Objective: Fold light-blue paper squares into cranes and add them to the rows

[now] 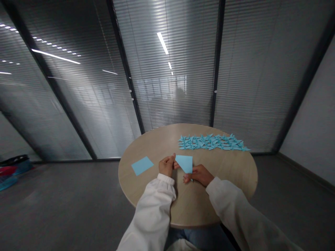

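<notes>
Between my hands, above the round table, is a light blue sheet of origami paper [185, 162] folded to a shape with a slanted lower left edge. My left hand [166, 165] pinches its upper left corner between thumb and fingers. Lower down on the right, my right hand [200, 175] grips the paper near its bottom corner, hiding part of that corner. A flat blue paper sheet [142, 165] lies on the table to the left of my left hand. Rows of folded blue paper cranes [211, 142] stand close together beyond my hands, at the back right.
The round wooden table [146, 143] has its near edge close to my lap. Behind it stands a glass partition with blinds [175, 104] and dark frames. Red and blue items [14, 170] sit on the floor at the far left. A pale wall [311, 139] is on the right.
</notes>
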`<state>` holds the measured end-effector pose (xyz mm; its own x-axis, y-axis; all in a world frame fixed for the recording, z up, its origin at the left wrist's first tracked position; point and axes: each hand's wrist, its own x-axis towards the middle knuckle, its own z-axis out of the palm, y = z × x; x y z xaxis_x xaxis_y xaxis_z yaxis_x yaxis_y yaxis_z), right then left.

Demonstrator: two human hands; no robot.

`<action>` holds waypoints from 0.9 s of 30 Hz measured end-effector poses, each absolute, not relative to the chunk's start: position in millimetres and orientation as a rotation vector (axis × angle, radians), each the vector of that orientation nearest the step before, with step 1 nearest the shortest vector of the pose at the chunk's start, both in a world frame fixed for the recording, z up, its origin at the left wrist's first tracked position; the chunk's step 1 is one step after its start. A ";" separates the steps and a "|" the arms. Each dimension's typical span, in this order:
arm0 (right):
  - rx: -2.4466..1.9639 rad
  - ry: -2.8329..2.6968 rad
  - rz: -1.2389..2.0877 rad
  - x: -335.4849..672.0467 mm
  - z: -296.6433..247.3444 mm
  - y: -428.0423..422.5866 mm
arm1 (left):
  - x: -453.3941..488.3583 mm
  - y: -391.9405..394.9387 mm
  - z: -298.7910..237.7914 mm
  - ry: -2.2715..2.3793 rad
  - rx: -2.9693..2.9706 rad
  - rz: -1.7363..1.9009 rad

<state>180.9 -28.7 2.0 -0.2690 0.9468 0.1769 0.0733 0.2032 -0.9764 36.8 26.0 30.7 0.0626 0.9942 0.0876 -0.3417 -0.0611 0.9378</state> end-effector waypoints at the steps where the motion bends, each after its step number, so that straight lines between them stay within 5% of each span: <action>1: -1.002 -1.571 1.204 181.0 2.7 -29.2 | 36.7 24.2 33.3 0.906 1.057 1.372; 15: -0.930 -1.382 1.308 183.8 -3.7 -21.6 | 32.5 30.1 27.2 1.028 1.225 1.469; 27: -0.984 -1.785 0.082 193.8 -7.8 -19.7 | 32.0 39.3 16.7 0.979 1.023 1.299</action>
